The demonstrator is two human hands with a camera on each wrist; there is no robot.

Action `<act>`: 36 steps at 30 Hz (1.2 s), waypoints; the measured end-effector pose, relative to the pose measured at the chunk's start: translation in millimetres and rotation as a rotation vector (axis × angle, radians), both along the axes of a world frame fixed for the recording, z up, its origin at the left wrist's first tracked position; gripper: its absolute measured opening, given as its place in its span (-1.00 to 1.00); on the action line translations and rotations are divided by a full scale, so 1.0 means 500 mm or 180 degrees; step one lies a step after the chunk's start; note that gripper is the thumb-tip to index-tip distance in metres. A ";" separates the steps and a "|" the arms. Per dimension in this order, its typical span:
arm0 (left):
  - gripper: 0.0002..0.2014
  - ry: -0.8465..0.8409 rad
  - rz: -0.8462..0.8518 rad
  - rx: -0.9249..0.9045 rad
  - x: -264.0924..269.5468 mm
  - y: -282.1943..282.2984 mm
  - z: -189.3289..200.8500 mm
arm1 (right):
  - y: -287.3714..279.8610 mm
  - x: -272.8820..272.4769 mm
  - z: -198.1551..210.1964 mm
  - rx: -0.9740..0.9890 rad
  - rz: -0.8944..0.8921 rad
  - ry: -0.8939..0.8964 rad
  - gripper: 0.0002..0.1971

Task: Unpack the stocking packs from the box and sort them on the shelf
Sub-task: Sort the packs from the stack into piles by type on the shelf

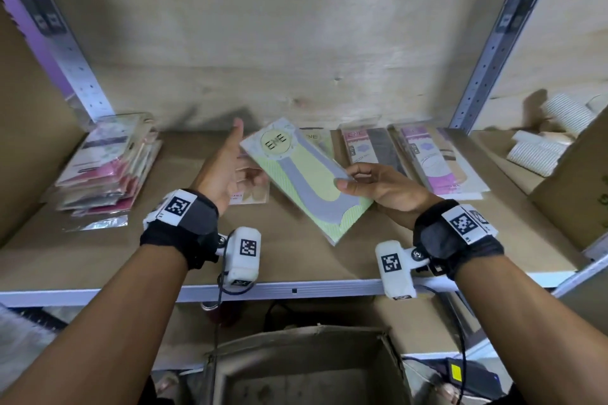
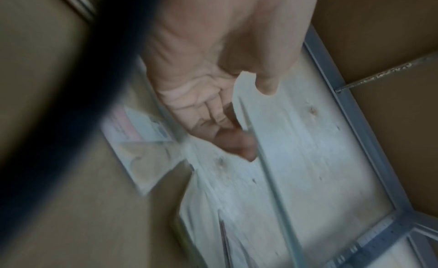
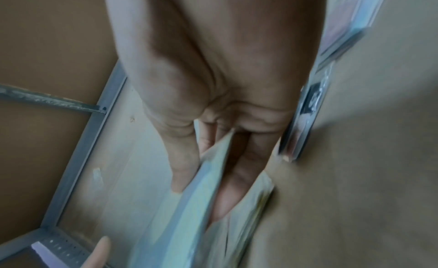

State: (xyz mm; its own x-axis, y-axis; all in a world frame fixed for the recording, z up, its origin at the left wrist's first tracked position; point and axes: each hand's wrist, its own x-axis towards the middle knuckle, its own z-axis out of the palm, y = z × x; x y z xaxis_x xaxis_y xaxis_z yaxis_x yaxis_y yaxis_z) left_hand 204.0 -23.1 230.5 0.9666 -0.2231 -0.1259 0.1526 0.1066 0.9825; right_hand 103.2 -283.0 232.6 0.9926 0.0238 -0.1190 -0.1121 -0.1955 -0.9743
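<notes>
A yellow-green stocking pack (image 1: 302,181) with a round ENE label hangs tilted above the shelf (image 1: 289,260). My right hand (image 1: 345,178) pinches its right edge, thumb on top, fingers underneath; the right wrist view shows this pack (image 3: 189,206) edge-on between thumb and fingers (image 3: 184,170). My left hand (image 1: 230,161) is open just left of the pack, thumb up, holding nothing. In the left wrist view its palm (image 2: 208,103) is bare. A beige pack (image 1: 246,196) lies flat under it. The cardboard box (image 1: 302,365) stands open below the shelf.
A loose pile of pink packs (image 1: 105,168) sits at the shelf's left. Behind the held pack lie another ENE pack (image 1: 316,138), a grey one (image 1: 371,148) and a purple one (image 1: 441,164). A carton (image 1: 572,184) stands at the right, with white items behind it. Metal uprights (image 1: 487,52) frame the bay.
</notes>
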 end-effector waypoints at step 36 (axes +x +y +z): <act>-0.72 -0.0001 -0.0196 0.1156 -0.018 -0.028 -0.019 | 0.057 0.070 -0.033 -0.0735 -0.1062 -0.0212 -0.71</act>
State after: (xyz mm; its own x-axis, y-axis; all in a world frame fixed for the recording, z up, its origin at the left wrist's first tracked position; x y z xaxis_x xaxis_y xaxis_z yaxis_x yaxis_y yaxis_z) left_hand 195.1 -36.9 220.7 0.9528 -0.2217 -0.2072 0.1475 -0.2585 0.9547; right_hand 138.1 -254.5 216.3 0.9470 -0.3206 -0.0186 -0.1444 -0.3733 -0.9164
